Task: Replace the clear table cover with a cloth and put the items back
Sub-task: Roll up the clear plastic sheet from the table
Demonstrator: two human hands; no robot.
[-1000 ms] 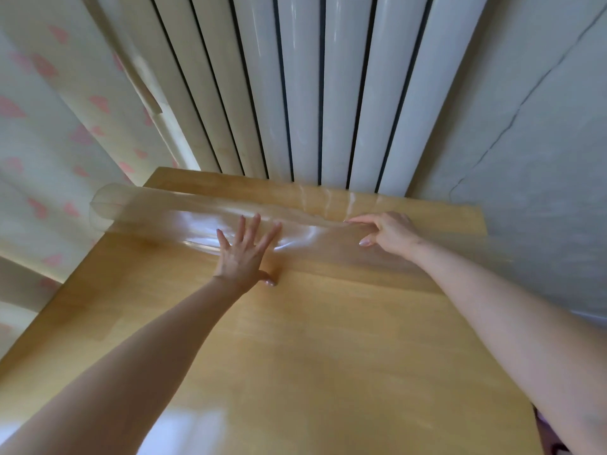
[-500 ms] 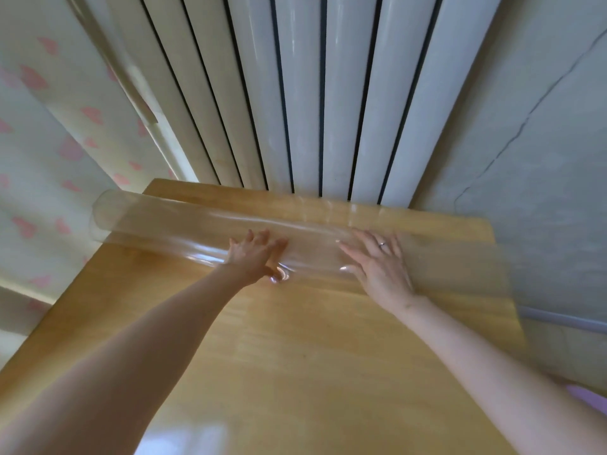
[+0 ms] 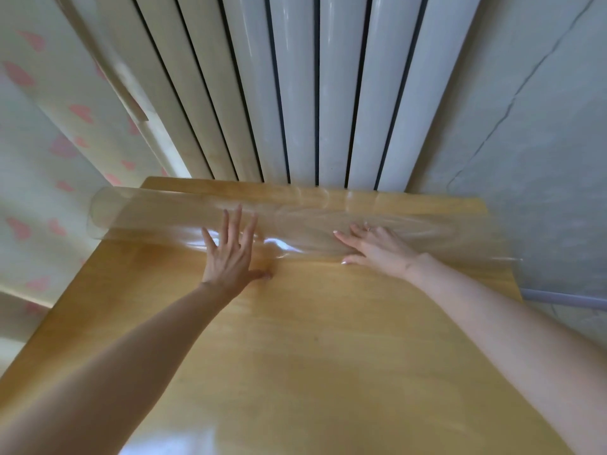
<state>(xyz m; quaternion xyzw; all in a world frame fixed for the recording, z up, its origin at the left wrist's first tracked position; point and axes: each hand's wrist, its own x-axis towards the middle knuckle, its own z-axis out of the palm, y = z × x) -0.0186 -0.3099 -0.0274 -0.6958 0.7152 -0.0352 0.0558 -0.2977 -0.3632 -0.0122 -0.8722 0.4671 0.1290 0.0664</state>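
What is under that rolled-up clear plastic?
Under the clear cover roll the bare wooden table shows through. Both hands, left and right, press on it.

No writing, label, brand, number or sign can be read anywhere; nothing here is lettered.

Glossy clear plastic cover (image 3: 157,213), smooth wood table (image 3: 328,356)

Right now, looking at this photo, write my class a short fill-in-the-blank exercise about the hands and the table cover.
1. The clear cover is rolled into a ____.
2. It lies on a ____ table.
3. Left hand and right hand rest on it with fingers ____.

Missing words: tube; wooden; spread
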